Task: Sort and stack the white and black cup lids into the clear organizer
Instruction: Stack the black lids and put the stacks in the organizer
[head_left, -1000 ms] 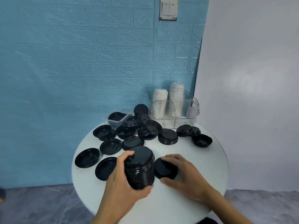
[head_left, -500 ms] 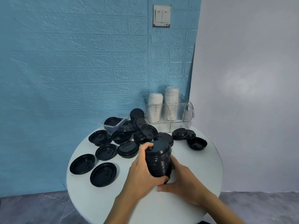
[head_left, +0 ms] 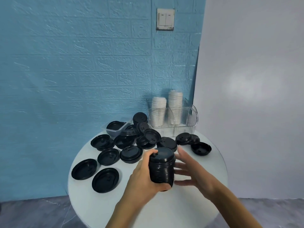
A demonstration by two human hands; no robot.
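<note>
Gripping the stack of black lids (head_left: pixel 162 168) above the table's (head_left: pixel 197 203) front-middle, the left hand (head_left: pixel 144 180) wraps its side; right hand (head_left: pixel 192 171) hovers spread beside it. Light, slick plastic, probably wobbly, so I'd squeeze low and cap the top.

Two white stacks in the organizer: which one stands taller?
The right white stack is taller: its top rises well above the clear organizer rim and above the left white stack, which sits beside it in the neighbouring compartment.
</note>
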